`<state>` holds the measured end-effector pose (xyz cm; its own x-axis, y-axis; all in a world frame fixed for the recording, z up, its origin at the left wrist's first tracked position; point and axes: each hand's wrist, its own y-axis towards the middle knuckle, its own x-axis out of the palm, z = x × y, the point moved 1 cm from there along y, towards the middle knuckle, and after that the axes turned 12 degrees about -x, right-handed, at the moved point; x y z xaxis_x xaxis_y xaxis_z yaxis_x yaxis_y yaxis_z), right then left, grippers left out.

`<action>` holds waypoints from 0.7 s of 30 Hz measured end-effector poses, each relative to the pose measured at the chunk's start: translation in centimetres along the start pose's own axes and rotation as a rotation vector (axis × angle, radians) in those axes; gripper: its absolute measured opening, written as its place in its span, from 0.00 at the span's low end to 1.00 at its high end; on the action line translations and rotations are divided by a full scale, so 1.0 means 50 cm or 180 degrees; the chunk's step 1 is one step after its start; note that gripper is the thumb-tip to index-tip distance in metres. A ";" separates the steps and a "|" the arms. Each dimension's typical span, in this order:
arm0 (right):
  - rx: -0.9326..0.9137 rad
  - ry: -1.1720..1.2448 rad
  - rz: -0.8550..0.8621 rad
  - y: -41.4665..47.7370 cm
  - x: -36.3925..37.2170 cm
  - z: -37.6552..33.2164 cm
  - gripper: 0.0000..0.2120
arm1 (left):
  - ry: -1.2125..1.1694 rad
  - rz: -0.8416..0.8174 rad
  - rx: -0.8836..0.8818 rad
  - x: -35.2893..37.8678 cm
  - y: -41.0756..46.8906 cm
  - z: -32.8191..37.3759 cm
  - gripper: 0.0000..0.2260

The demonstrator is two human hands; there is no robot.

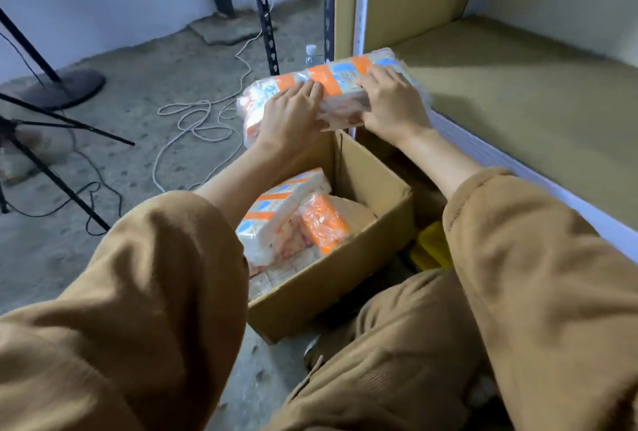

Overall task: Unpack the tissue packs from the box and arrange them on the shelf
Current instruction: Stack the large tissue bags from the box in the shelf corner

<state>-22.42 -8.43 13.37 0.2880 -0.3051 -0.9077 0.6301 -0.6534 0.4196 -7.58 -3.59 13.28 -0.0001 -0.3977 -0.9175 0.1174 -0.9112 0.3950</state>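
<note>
The left hand point(291, 115) and right hand point(393, 108) clamped the orange-and-blue plastic-wrapped tissue pack point(333, 80), fingers point(308, 89) pressed together on top and thumbs beneath, seemingly to carry it level from the brown cardboard box point(331, 289) below the fingers to the tan shelf board point(518, 92) just beyond them.
</note>
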 end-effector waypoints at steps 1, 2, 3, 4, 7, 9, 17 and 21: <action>0.0051 -0.0048 0.0071 -0.007 -0.020 0.016 0.19 | -0.0043 0.0170 0.0101 -0.014 0.009 0.021 0.23; 0.0108 -0.0110 0.0115 -0.015 -0.039 0.033 0.19 | -0.0076 0.0150 0.0151 -0.023 0.018 0.045 0.25; 0.0172 -0.0183 0.0131 -0.024 -0.056 0.053 0.19 | -0.0133 0.0043 0.0193 -0.028 0.028 0.070 0.25; 0.0240 -0.0253 0.0137 -0.035 -0.071 0.073 0.18 | -0.0240 0.0035 0.0221 -0.034 0.035 0.095 0.25; 0.0450 -0.0381 0.0209 -0.075 -0.112 0.133 0.17 | -0.0248 0.0153 0.0447 -0.030 0.060 0.172 0.26; 0.0588 -0.0447 0.0186 -0.105 -0.131 0.170 0.18 | -0.0211 0.0270 0.0623 -0.031 0.073 0.225 0.27; 0.1240 -0.0467 -0.0151 -0.197 -0.128 0.289 0.20 | -0.0298 -0.0267 0.1178 0.022 0.104 0.389 0.28; 0.1420 -0.0356 -0.0290 -0.219 -0.101 0.320 0.21 | -0.0290 -0.0398 0.1223 0.068 0.111 0.418 0.28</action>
<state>-42.32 -10.83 13.45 0.1508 -0.2895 -0.9452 0.2706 -0.9075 0.3211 -27.71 -12.26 13.33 -0.0809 -0.2736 -0.9584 -0.2683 -0.9201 0.2854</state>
